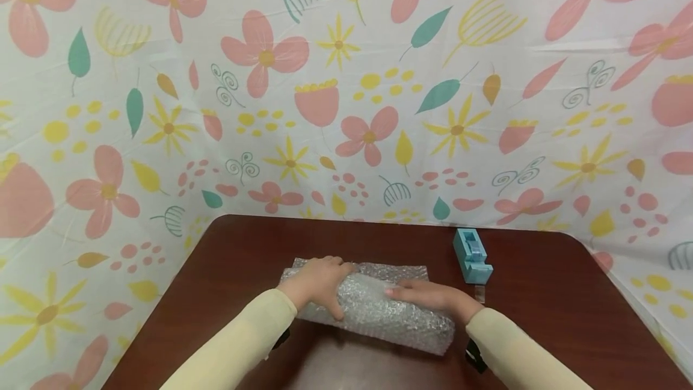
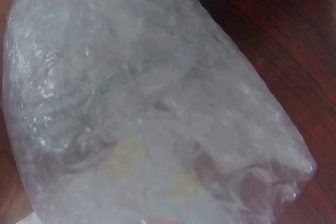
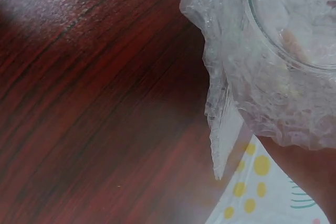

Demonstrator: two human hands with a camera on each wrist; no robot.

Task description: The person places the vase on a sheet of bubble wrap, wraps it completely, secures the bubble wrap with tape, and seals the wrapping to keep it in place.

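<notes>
Two sleeves [image 1: 233, 342]; left hand [image 1: 318, 284] spread, right hand [image 1: 433, 295] flat, on one bubble-wrap roll [image 1: 373, 309].

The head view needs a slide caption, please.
Left hand and right hand on rolled bubble wrap, tape dispenser nearby.

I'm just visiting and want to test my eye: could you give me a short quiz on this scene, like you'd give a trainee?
1. In the head view, where is the light-blue tape dispenser relative to the bubble wrap?
A) On top of it
B) Off its left end
C) Beyond it, toward its right end

2. True or false: the left hand and the right hand both touch the bubble wrap.

3. What shows within the wrap in the right wrist view?

Key:
1. C
2. True
3. A clear, curved rim, perhaps of a glass container.
</notes>
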